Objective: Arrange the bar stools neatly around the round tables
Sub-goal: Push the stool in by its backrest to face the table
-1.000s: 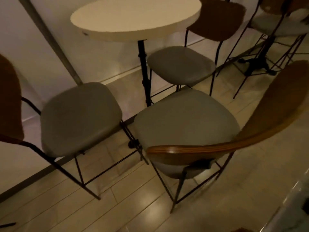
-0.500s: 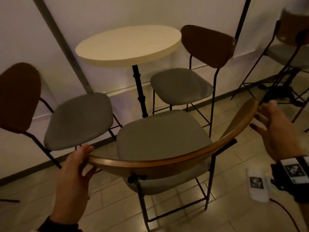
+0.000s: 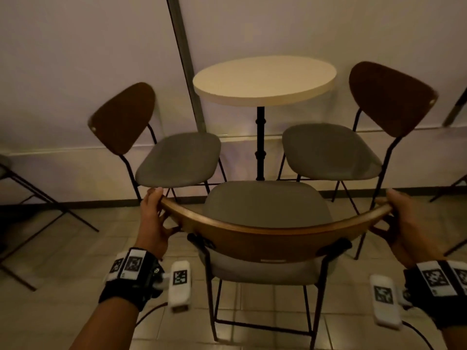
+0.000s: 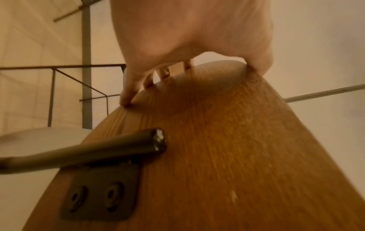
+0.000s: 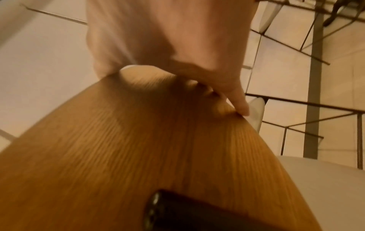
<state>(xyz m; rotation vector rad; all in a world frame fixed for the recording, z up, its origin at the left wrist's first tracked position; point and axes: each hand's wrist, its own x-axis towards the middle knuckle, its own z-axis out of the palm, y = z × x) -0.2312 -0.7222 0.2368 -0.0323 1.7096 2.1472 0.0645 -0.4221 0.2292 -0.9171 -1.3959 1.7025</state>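
Note:
A bar stool with a grey seat (image 3: 267,203) and a curved wooden backrest (image 3: 273,238) stands right in front of me, facing a round cream table (image 3: 265,79). My left hand (image 3: 154,218) grips the backrest's left end, thumb over the top edge and fingers on the rear face. My right hand (image 3: 404,223) grips the right end the same way. The left wrist view has the fingers (image 4: 128,93) curled on the wood (image 4: 227,148). In the right wrist view, the fingers (image 5: 237,101) wrap the wooden edge (image 5: 148,140). Two more stools, left (image 3: 177,157) and right (image 3: 331,150), flank the table.
A pale wall (image 3: 75,59) with a slanted metal post (image 3: 184,59) rises close behind the table. Black legs of another stool (image 3: 38,198) stand at the far left, and more legs (image 3: 452,188) at the right edge. The floor (image 3: 265,294) is tiled.
The view has swung square onto the table and stools. My left hand kept its hold on the backrest's left end; my right hand, open beside the right end before, now grips it.

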